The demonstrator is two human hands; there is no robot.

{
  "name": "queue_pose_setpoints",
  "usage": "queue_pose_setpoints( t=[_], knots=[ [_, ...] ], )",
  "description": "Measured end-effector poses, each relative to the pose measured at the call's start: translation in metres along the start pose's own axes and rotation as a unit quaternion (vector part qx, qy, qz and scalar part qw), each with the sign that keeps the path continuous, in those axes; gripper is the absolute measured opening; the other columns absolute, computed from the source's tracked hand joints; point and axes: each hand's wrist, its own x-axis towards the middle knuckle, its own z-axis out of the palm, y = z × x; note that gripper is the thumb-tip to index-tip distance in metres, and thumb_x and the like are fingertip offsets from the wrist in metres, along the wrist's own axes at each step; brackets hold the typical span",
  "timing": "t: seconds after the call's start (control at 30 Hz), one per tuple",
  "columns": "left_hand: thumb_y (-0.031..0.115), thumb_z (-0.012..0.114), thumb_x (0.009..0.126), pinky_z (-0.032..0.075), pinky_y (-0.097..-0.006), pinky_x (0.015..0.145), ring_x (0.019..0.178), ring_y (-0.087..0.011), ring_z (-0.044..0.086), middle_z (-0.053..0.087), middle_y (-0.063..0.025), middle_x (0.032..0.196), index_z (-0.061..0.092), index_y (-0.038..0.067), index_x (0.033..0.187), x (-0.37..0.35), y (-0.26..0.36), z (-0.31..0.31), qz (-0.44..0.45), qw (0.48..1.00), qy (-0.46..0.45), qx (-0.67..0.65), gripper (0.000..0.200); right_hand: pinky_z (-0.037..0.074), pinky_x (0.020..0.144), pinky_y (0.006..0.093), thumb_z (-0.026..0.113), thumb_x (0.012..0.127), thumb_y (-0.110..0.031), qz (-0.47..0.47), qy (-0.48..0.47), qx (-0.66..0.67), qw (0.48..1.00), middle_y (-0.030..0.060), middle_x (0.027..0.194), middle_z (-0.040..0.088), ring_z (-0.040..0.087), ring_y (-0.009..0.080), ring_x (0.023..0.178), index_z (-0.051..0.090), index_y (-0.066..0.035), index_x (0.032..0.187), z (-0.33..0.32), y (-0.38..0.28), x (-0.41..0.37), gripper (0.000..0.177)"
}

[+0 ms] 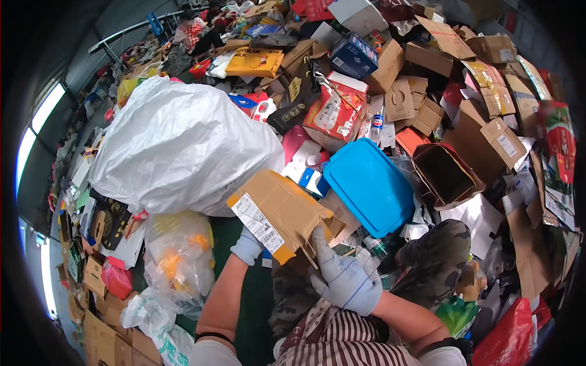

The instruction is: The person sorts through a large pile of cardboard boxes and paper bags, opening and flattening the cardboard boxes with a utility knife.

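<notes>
A brown cardboard box [282, 204] with a white printed label is held up in front of me, tilted, with a flap at its near end bent out. My left hand [247, 246], in a pale work glove, grips the box from its left underside; the fingers are hidden behind it. On the near right end, my right hand [348, 279], gloved too, has its fingers at the edge and flap. Just right of the box lies a blue plastic lid [370, 186]. Behind it on the left bulges a big white sack [183, 143].
Mixed waste is heaped all round. A clear bag [179, 253] with yellow and orange contents sits at left. An open carton [445, 174] and a red printed box [336, 113] lie to the right and ahead. Another person [194, 32] sits far back left.
</notes>
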Motion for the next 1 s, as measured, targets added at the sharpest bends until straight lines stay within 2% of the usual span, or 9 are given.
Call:
queue_pose_setpoints(
  t=[0.2, 0.33, 0.47, 0.53, 0.57, 0.67, 0.8, 0.9, 1.0],
  knots=[
    [0.039, 0.027, 0.099, 0.037, -0.0404, 0.103, 0.125, -0.0249, 0.041, 0.036, -0.0091, 0.141, 0.027, 0.014, 0.141, 0.046, -0.02, 0.015, -0.005, 0.996, -0.086, -0.021, 0.049, 0.049, 0.057, 0.0412, 0.053, 0.083, -0.012, 0.047, 0.028, 0.052, 0.997, 0.0277, 0.082, 0.058, 0.06, 0.0371, 0.061, 0.007, 0.015, 0.137, 0.017, -0.016, 0.016, 0.076],
    [0.038, 0.027, 0.099, 0.037, -0.0399, 0.103, 0.125, -0.0241, 0.041, 0.036, -0.0088, 0.142, 0.027, 0.014, 0.141, 0.053, -0.042, 0.026, 0.049, 0.991, -0.122, 0.02, 0.048, 0.049, 0.061, 0.0439, 0.055, 0.081, -0.012, 0.077, 0.009, 0.031, 0.997, 0.0299, 0.084, 0.057, 0.06, 0.0391, 0.067, 0.011, 0.015, 0.136, 0.045, -0.008, 0.021, 0.075],
    [0.037, 0.028, 0.099, 0.037, -0.0394, 0.103, 0.126, -0.0233, 0.04, 0.035, -0.0085, 0.142, 0.027, 0.014, 0.141, 0.049, -0.045, 0.025, 0.072, 0.987, -0.133, 0.047, 0.048, 0.049, 0.066, 0.0381, 0.054, 0.085, -0.012, 0.06, -0.003, 0.126, 0.99, 0.0242, 0.099, 0.059, 0.062, 0.0278, 0.074, 0.02, 0.008, 0.138, 0.038, 0.008, 0.02, 0.066],
    [0.037, 0.029, 0.099, 0.037, -0.0392, 0.103, 0.126, -0.0229, 0.04, 0.035, -0.0083, 0.142, 0.027, 0.014, 0.141, 0.048, -0.046, 0.019, 0.081, 0.985, -0.138, 0.06, 0.048, 0.048, 0.074, 0.0338, 0.054, 0.088, -0.015, 0.02, -0.018, 0.315, 0.949, 0.0189, 0.099, 0.061, 0.062, 0.0207, 0.085, 0.029, 0.005, 0.137, 0.016, 0.017, 0.024, 0.058],
    [0.036, 0.029, 0.099, 0.037, -0.039, 0.103, 0.126, -0.0227, 0.04, 0.035, -0.0083, 0.142, 0.027, 0.014, 0.141, 0.047, -0.047, 0.018, 0.086, 0.984, -0.141, 0.067, 0.048, 0.045, 0.077, 0.0276, 0.053, 0.091, -0.013, 0.055, 0.097, 0.357, 0.927, 0.013, 0.105, 0.059, 0.055, 0.0111, 0.09, 0.036, 0.0, 0.136, 0.014, 0.019, 0.024, 0.05],
    [0.036, 0.029, 0.099, 0.037, -0.0387, 0.103, 0.126, -0.0221, 0.04, 0.035, -0.0081, 0.142, 0.026, 0.014, 0.141, 0.048, -0.048, 0.013, 0.095, 0.982, -0.147, 0.077, 0.048, 0.032, 0.04, 0.0202, 0.053, 0.089, -0.007, 0.213, 0.243, 0.541, 0.777, 0.0005, 0.075, 0.053, 0.041, 0.0037, 0.046, 0.045, -0.003, 0.127, -0.003, 0.056, 0.037, 0.038],
    [0.035, 0.03, 0.099, 0.037, -0.0382, 0.103, 0.127, -0.0213, 0.04, 0.035, -0.0078, 0.142, 0.026, 0.013, 0.141, 0.039, -0.051, 0.007, 0.101, 0.977, -0.166, 0.093, 0.047, 0.036, 0.043, 0.0207, 0.064, 0.083, -0.008, 0.301, 0.173, 0.45, 0.823, 0.0018, 0.077, 0.055, 0.045, 0.0045, 0.05, 0.045, -0.003, 0.126, 0.014, 0.114, 0.056, 0.048],
    [0.034, 0.031, 0.099, 0.037, -0.0378, 0.103, 0.127, -0.0207, 0.039, 0.035, -0.0076, 0.142, 0.026, 0.013, 0.142, 0.032, -0.055, 0.004, 0.109, 0.972, -0.178, 0.109, 0.047, 0.04, 0.049, 0.0201, 0.068, 0.08, -0.009, 0.19, 0.207, 0.519, 0.808, 0.0061, 0.091, 0.06, 0.051, 0.0056, 0.06, 0.044, -0.002, 0.127, 0.041, 0.119, 0.075, 0.053],
    [0.033, 0.031, 0.1, 0.037, -0.0374, 0.103, 0.127, -0.0201, 0.039, 0.034, -0.0073, 0.143, 0.026, 0.013, 0.142, 0.032, -0.054, 0.001, 0.119, 0.965, -0.196, 0.129, 0.047, 0.047, 0.067, 0.0245, 0.071, 0.077, -0.011, 0.153, 0.221, 0.377, 0.886, 0.0082, 0.107, 0.06, 0.057, 0.0107, 0.082, 0.043, -0.003, 0.127, 0.037, 0.12, 0.097, 0.057]
  ],
)
